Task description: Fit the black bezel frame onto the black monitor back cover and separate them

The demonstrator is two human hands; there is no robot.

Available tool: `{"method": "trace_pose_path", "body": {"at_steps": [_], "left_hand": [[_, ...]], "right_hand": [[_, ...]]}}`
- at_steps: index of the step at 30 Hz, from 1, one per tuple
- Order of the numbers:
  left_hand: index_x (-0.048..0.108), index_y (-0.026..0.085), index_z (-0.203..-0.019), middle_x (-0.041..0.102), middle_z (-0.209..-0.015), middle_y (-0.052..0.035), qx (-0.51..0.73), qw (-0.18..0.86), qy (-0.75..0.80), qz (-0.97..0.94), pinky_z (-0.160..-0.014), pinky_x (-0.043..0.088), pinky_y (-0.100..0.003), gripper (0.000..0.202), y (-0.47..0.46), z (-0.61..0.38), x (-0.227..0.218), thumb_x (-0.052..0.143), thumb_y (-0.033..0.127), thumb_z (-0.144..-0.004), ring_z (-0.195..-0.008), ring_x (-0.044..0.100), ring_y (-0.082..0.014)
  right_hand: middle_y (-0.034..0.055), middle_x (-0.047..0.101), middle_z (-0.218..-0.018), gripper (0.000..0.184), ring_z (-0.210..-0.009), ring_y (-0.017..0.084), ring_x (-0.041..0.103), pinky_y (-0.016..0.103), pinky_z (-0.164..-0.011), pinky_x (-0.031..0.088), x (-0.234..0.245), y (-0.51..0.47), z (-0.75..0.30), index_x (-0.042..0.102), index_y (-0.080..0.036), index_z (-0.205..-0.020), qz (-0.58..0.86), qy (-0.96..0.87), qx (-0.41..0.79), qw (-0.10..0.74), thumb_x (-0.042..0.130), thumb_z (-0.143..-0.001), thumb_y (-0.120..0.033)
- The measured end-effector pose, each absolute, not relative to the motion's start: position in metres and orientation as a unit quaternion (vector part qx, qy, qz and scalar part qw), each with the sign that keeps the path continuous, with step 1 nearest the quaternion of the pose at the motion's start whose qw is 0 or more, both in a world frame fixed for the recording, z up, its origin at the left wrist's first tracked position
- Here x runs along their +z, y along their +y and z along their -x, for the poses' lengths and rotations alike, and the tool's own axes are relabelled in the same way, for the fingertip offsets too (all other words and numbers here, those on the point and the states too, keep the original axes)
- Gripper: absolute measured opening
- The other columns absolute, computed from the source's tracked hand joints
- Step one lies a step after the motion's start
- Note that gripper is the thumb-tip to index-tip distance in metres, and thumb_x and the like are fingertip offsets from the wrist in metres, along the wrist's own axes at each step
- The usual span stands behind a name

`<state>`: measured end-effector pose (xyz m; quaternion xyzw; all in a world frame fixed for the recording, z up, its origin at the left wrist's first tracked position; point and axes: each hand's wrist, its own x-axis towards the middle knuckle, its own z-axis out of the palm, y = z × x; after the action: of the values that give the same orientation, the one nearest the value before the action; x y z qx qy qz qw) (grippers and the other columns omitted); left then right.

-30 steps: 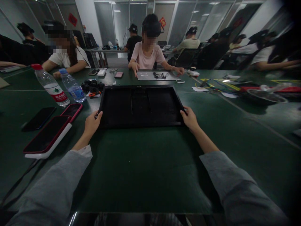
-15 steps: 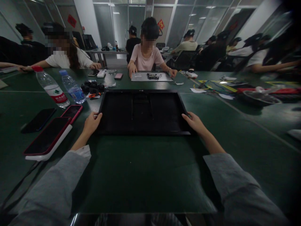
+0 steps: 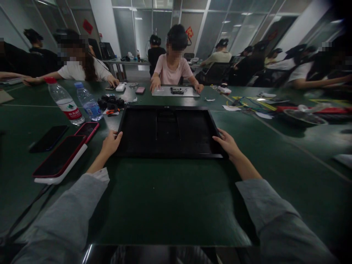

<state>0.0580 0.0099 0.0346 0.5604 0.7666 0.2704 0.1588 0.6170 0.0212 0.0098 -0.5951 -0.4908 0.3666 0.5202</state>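
A wide, shallow black casing (image 3: 140, 128) with a raised rim, looking like a monitor's back shell, lies flat on the green table in front of me. Two thin vertical ridges run down its middle, and a small light mark sits on its far rim. My left hand (image 3: 111, 143) grips its left edge, thumb on top and the other fingers partly hidden. On the opposite edge, my right hand (image 3: 227, 144) holds it the same way. Nothing loose shows inside the casing.
Phones (image 3: 59, 156) on a white block lie left, near a dark phone (image 3: 48, 138). Two water bottles (image 3: 67, 104) stand behind them. Orange-handled pliers (image 3: 113, 111) lie past the casing. Cables (image 3: 244, 102) and a bowl (image 3: 305, 118) are right. A co-worker (image 3: 173, 68) sits opposite.
The view has shifted slightly, so most things appear a little further right. Both hands keep their hold on the black casing, which shows no clear movement on the table.
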Motion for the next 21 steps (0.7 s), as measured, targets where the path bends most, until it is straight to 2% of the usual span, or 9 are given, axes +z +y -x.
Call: {"method": "trace_pose_path", "body": {"at_steps": [4, 9, 15, 21], "left_hand": [[0.062, 0.015, -0.124, 0.077, -0.119, -0.0208, 0.248, 0.166, 0.765, -0.571, -0.097, 0.054, -0.046, 0.046, 0.01, -0.059, 0.038, 0.048, 0.053, -0.101, -0.114, 0.073, -0.037], [0.063, 0.019, -0.113, 0.077, -0.111, -0.0161, 0.238, 0.181, 0.757, -0.581, -0.088, 0.055, -0.041, 0.039, 0.011, -0.057, 0.037, 0.053, 0.053, -0.096, -0.103, 0.074, -0.0338], [0.062, 0.021, -0.105, 0.076, -0.102, -0.0126, 0.274, 0.197, 0.74, -0.582, -0.079, 0.053, -0.038, 0.04, 0.016, -0.05, 0.027, 0.053, 0.058, -0.093, -0.093, 0.072, -0.0307], [0.059, 0.024, -0.089, 0.071, -0.085, -0.0068, 0.281, 0.209, 0.714, -0.607, -0.071, 0.049, -0.035, 0.042, 0.019, -0.045, 0.021, 0.052, 0.066, -0.089, -0.082, 0.068, -0.0274]], "right_hand": [[0.0024, 0.079, -0.097, 0.064, -0.084, 0.026, 0.077, 0.044, -0.08, 0.068, 0.02, 0.019, -0.621, 0.068, -0.03, -0.13, 0.615, -0.459, 0.384, 0.514, 0.081, -0.068, -0.032], [0.0027, 0.079, -0.1, 0.052, -0.083, 0.025, 0.077, 0.038, -0.076, 0.068, 0.029, 0.014, -0.622, 0.071, -0.029, -0.118, 0.618, -0.439, 0.397, 0.518, 0.084, -0.069, -0.039], [0.0024, 0.079, -0.1, 0.067, -0.082, 0.025, 0.076, 0.038, -0.074, 0.067, 0.024, 0.018, -0.625, 0.068, -0.03, -0.127, 0.624, -0.426, 0.401, 0.518, 0.085, -0.061, -0.031], [0.0033, 0.08, -0.105, 0.061, -0.089, 0.026, 0.078, 0.04, -0.08, 0.067, 0.02, 0.021, -0.632, 0.072, -0.029, -0.12, 0.595, -0.461, 0.378, 0.538, 0.088, -0.063, -0.044]]}}
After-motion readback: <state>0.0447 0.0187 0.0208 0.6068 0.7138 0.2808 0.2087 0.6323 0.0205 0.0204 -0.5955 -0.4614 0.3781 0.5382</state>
